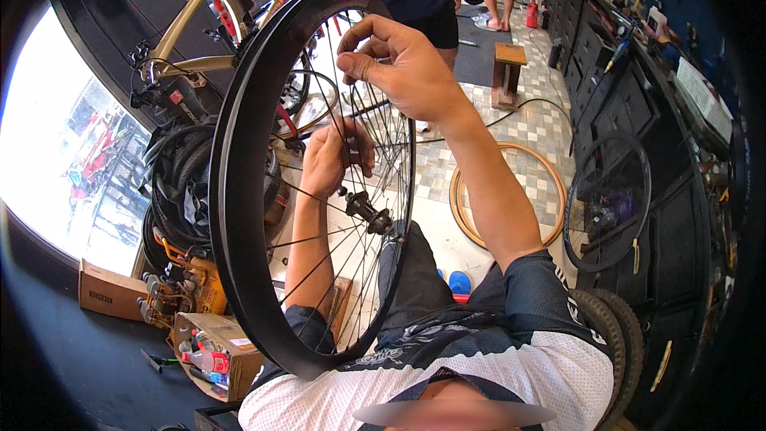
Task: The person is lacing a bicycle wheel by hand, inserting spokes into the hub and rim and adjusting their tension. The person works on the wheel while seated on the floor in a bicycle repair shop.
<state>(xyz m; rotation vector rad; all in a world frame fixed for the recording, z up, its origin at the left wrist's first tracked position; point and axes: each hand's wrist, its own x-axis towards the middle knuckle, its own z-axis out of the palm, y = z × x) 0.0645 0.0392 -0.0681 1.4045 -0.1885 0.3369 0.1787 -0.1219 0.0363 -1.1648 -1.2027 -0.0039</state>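
While left fingers [366, 148] and right fingers [373, 28] curl at wheel [235, 191] | grip unclear | carton [112, 290] lettered

We are recording dark lettering [102, 298] on the side of the brown cardboard box [120, 281], white lettering on the jersey's dark right sleeve [536, 297], and pale print [391, 355] across the jersey [447, 349] front. We are also noting a red label [214, 361] on a bottle in the open carton [246, 369]; its print is staying too small for reading.
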